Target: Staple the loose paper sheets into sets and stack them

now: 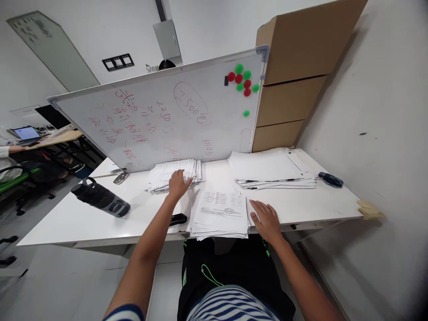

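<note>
My left hand [179, 183] rests on the right part of the left paper stack [163, 174], fingers stretched out over the top sheet. Directly in front of me, near the table's edge, lies a middle stack of printed sheets [220, 216] with an oval stamp on its top page. Beside that stack's right edge is my right hand [266, 218], palm down and fingers apart, with nothing seen in it. A black stapler-like tool [178, 219] lies under my left forearm, partly hidden. Farther right is a larger stack of mostly blank sheets [267, 167].
A whiteboard [147, 125] with red writing and round magnets leans behind the papers. Cardboard boxes [290, 49] are stacked at the back right. A dark bottle [100, 198] lies to the left; a dark blue object [330, 179] sits right. Another person's sleeve [4, 152] shows far left.
</note>
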Action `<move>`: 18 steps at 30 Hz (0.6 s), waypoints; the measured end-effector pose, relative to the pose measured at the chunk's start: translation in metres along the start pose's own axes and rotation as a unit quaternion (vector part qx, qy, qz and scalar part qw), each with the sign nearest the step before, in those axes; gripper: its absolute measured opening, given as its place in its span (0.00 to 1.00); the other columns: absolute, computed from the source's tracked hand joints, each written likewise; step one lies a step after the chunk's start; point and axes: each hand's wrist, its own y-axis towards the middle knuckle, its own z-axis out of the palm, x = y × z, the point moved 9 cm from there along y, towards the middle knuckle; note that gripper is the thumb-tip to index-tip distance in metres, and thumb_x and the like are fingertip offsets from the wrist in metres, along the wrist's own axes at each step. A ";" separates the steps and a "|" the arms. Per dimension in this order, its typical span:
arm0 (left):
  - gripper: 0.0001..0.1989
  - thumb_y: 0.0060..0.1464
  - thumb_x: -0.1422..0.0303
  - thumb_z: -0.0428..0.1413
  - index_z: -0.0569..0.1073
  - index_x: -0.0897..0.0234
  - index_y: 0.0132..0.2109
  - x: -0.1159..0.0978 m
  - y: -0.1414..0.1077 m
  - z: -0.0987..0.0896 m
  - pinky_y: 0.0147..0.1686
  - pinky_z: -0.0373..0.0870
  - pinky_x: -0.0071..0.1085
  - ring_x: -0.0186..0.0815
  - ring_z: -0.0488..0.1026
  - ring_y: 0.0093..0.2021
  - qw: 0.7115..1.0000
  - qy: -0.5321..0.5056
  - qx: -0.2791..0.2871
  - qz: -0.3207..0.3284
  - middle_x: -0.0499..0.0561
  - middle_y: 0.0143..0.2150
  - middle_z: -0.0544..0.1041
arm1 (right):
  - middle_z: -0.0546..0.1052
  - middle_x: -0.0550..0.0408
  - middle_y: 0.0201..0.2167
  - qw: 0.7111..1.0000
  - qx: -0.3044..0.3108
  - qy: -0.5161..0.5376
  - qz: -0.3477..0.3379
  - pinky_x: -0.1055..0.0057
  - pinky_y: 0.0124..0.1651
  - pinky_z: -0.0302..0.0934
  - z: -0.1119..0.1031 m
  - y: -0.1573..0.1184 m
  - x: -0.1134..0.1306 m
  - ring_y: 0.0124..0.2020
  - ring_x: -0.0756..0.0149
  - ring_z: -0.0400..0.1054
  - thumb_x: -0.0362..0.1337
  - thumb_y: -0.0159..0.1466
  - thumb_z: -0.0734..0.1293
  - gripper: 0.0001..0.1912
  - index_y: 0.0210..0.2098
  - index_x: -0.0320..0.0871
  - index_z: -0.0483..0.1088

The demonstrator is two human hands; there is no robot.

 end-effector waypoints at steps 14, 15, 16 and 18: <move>0.23 0.61 0.52 0.46 0.72 0.59 0.54 0.048 0.051 0.035 0.45 0.64 0.36 0.48 0.71 0.54 0.987 -0.001 0.151 -0.052 0.58 0.53 0.77 | 0.70 0.50 0.62 1.000 -0.011 0.001 0.000 0.50 0.67 0.48 -0.002 0.002 0.002 0.64 0.55 0.61 0.50 0.71 0.54 0.27 0.65 0.48 0.60; 0.23 0.61 0.51 0.46 0.72 0.59 0.54 0.049 0.052 0.033 0.46 0.64 0.35 0.48 0.71 0.55 0.987 -0.011 0.148 -0.054 0.58 0.53 0.77 | 0.70 0.50 0.62 1.000 -0.012 0.001 0.001 0.50 0.67 0.48 -0.002 0.002 0.002 0.64 0.55 0.61 0.50 0.71 0.54 0.27 0.65 0.48 0.60; 0.23 0.61 0.51 0.45 0.72 0.60 0.53 0.050 0.052 0.031 0.46 0.64 0.35 0.48 0.71 0.55 0.987 -0.019 0.147 -0.057 0.58 0.53 0.77 | 0.71 0.49 0.62 1.000 -0.012 0.002 0.002 0.50 0.67 0.48 -0.002 0.002 0.002 0.64 0.55 0.62 0.50 0.71 0.54 0.27 0.65 0.48 0.60; 0.25 0.63 0.50 0.41 0.73 0.60 0.50 0.051 0.051 0.030 0.46 0.64 0.35 0.46 0.72 0.53 0.987 -0.033 0.146 -0.060 0.58 0.52 0.77 | 0.71 0.49 0.62 1.000 -0.013 0.004 0.006 0.50 0.67 0.49 -0.003 0.003 0.002 0.64 0.55 0.62 0.50 0.71 0.54 0.27 0.66 0.48 0.60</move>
